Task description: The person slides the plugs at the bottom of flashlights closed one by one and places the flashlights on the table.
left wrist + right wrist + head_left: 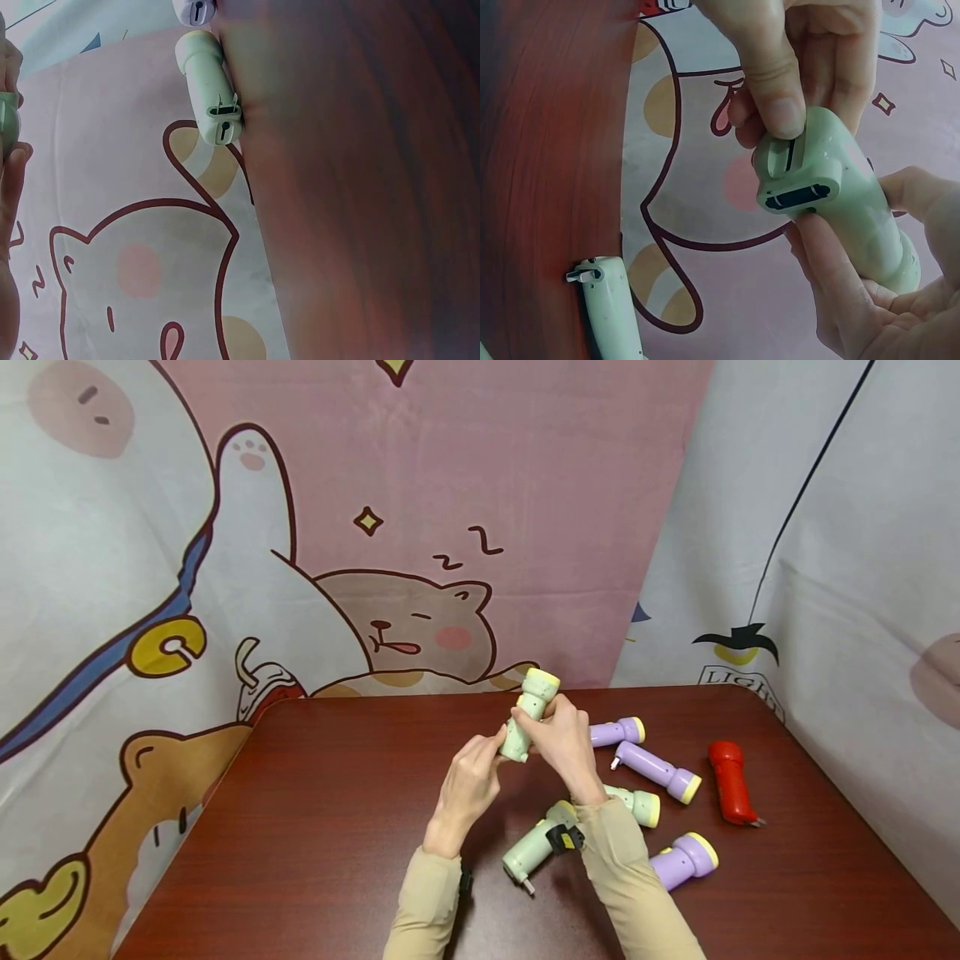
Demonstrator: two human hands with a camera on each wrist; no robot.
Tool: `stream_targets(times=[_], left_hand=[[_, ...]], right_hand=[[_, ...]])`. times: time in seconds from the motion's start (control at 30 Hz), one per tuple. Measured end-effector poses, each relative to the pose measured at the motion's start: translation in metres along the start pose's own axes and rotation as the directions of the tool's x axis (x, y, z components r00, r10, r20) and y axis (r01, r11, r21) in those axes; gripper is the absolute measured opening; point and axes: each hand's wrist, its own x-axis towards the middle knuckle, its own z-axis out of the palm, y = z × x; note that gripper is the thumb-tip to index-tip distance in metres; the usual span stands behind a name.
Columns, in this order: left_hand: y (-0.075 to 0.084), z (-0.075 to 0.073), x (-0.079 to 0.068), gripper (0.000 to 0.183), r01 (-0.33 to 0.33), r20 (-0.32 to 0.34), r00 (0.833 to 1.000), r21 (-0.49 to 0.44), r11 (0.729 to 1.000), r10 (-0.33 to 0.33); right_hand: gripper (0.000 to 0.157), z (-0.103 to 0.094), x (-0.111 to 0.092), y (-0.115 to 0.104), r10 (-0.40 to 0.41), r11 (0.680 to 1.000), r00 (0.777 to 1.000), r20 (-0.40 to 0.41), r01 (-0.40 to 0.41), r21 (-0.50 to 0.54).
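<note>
Held up over the table is a pale green flashlight (534, 708) with a yellow rim round its head. My right hand (561, 737) grips its body, the fingers wrapping behind it. At the tail end, my left hand (468, 781) pinches it; in the right wrist view the left thumb (784, 112) presses beside a narrow slot on the tail. A wider dark slot shows on that same end. Below the hands lies another green flashlight (534, 852), metal prongs sticking out of its tail. A further green flashlight (643, 807) is partly hidden by the right forearm.
Right of my hands lie purple flashlights, one at the back (618, 732), one with prongs out (660, 772) and one nearer me (686, 860). Farther right rests a red flashlight (731, 783), prongs showing. A printed curtain (570, 527) hangs behind the dark wooden table (315, 827).
</note>
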Motion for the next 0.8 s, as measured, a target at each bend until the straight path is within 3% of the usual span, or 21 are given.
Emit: stream_targets(times=[0.17,0.37,0.6,0.8], left_hand=[[-0.005,-0.005,0.000,0.039,0.012,0.032,0.999,0.022,1.000,-0.013],[-0.011,-0.013,-0.003,0.039,0.092,0.109,0.989,0.091,0.992,-0.102],[-0.019,-0.022,-0.010,0.042,0.216,0.211,0.948,0.130,0.968,-0.240],[-0.028,-0.032,-0.016,0.038,0.317,0.182,0.922,0.152,0.936,-0.342]], right_hand=[[0.041,0.005,0.010,-0.001,-0.038,0.998,0.999,0.026,0.039,-0.043],[0.039,0.020,0.026,0.000,-0.059,0.993,0.994,0.097,0.069,-0.098],[0.039,0.042,0.046,0.003,-0.059,0.989,0.979,0.197,0.084,-0.121],[0.035,0.063,0.059,0.014,-0.005,0.990,0.964,0.267,0.042,-0.131]])
